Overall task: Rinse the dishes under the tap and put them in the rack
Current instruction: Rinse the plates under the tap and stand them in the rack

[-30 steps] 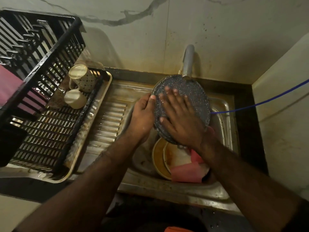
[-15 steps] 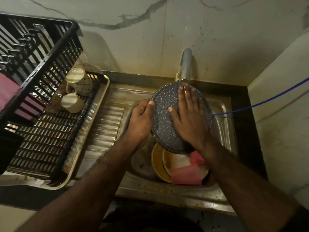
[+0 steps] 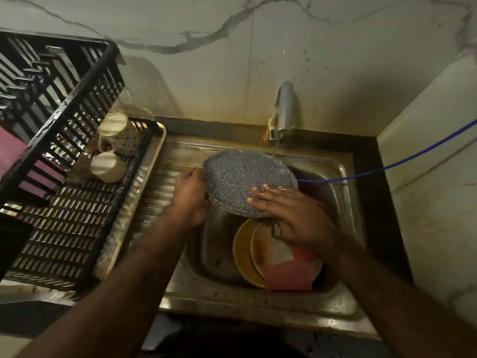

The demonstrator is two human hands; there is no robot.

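Note:
A grey speckled plate [image 3: 242,178] is held over the steel sink [image 3: 343,303] with its far edge under the thin stream from the tap [image 3: 282,112]. My left hand [image 3: 192,196] grips the plate's left rim. My right hand [image 3: 286,215] lies with straight wet fingers on the plate's near right part. Below in the basin lie two dirty plates [image 3: 258,251] and a pink cloth [image 3: 289,277]. The black slatted rack [image 3: 67,218] stands at the left on a metal tray, with two cream mugs [image 3: 113,151] in it.
A blue hose [image 3: 402,161] runs from the right wall into the sink. The ribbed drainboard [image 3: 154,192] lies between rack and basin. A marble wall closes the back and the right side. Something pink [image 3: 13,151] shows behind the rack's raised side.
The plate has tipped flatter and shifted left, its far edge now under the stream. My right hand has slid from the plate's middle down to its near right edge.

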